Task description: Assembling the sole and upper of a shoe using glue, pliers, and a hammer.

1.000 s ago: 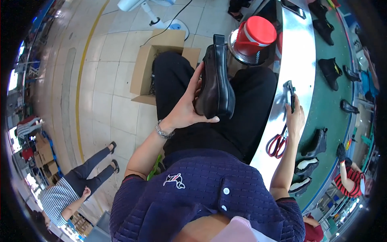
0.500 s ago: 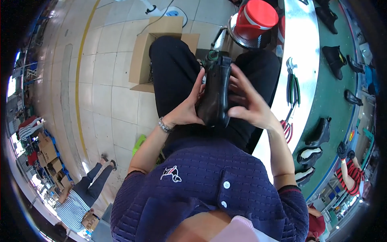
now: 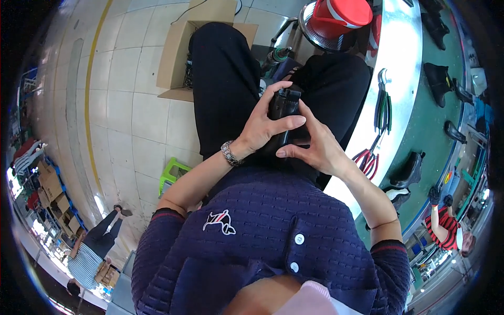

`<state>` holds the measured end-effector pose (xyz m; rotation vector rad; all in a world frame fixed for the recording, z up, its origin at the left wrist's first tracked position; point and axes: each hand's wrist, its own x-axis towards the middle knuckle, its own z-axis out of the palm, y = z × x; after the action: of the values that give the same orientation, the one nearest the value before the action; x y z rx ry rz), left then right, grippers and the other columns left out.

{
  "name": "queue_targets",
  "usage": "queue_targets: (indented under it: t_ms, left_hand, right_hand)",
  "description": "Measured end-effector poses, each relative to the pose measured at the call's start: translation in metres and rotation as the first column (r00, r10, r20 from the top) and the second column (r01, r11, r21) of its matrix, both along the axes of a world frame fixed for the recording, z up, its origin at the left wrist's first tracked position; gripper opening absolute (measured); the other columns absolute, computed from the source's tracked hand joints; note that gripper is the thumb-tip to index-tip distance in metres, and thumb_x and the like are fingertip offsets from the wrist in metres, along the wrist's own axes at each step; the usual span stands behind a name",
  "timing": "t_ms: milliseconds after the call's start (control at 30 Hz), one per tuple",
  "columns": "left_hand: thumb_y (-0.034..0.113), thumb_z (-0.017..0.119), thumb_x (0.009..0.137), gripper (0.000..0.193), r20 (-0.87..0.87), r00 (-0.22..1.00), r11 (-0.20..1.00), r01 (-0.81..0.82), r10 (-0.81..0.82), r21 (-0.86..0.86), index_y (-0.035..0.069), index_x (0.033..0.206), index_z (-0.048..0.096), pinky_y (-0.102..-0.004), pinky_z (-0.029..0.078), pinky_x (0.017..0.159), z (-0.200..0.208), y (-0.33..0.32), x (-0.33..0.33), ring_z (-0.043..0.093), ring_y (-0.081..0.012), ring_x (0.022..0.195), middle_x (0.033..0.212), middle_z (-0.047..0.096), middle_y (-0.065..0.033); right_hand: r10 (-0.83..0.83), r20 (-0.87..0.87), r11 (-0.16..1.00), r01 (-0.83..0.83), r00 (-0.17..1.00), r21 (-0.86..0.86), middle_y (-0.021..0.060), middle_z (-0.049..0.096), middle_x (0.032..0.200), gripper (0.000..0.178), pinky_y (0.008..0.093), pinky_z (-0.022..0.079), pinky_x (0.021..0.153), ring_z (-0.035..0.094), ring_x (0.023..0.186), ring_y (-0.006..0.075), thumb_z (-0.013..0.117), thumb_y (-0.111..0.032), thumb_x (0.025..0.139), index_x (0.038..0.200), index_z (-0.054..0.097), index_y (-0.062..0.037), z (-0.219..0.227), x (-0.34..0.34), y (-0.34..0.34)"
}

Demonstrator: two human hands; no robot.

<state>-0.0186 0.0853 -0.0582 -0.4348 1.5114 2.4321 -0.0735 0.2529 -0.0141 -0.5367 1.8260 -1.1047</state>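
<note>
A black boot (image 3: 285, 105) is held over my lap, close to my body, with much of it covered by my fingers. My left hand (image 3: 265, 119) grips it from the left, the index finger reaching along its far end and the thumb lying across its top. On the other side, my right hand (image 3: 317, 143) closes round it with bent fingers, the thumb near its close end. Beyond the boot, between my knees, stands a green-and-dark metal fixture (image 3: 276, 56).
To my right runs a shiny metal bench edge (image 3: 401, 50) with green-handled pliers (image 3: 383, 105) and red-handled pliers (image 3: 367, 161). Past it, a green belt (image 3: 415, 126) carries several black boots. A red bucket (image 3: 336, 23), an open cardboard box (image 3: 170, 63) and a green stool (image 3: 170, 170) stand nearby.
Both hands have drawn the boot nearer to me and tipped it, so less of its length shows. My left thumb has moved across its top. The fixture beyond is now more exposed.
</note>
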Motion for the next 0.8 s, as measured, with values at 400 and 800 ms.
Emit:
queue_targets:
  t_ms: [400, 800]
  left_hand:
    - [0.022, 0.081, 0.076, 0.099, -0.044, 0.998, 0.999, -0.039, 0.040, 0.015, 0.009, 0.149, 0.016, -0.0333, 0.043, 0.097, -0.008, -0.013, -0.004, 0.053, -0.0176, 0.108, 0.121, 0.051, -0.0089]
    - [0.040, 0.093, 0.048, 0.130, -0.542, 0.792, 0.948, 0.145, -0.282, -0.282, 0.006, 0.149, 0.018, -0.0430, 0.025, 0.113, 0.067, -0.046, -0.016, 0.036, -0.0313, 0.135, 0.145, 0.033, -0.0198]
  right_hand:
    - [-0.099, -0.127, 0.995, 0.102, 0.987, 0.020, 0.0313, 0.045, 0.136, 0.114, 0.0439, 0.057, 0.084, 0.058, 0.114, 0.0416, 0.084, -0.041, 0.069, 0.152, 0.013, -0.0083, 0.001, 0.007, -0.012]
    - [-0.340, 0.780, 0.682, 0.709, 0.525, -0.179, 0.0166, 0.054, 0.129, 0.075, 0.0385, 0.048, 0.095, 0.059, 0.111, 0.0239, 0.063, -0.024, 0.094, 0.152, 0.019, -0.0094, -0.013, -0.059, 0.014]
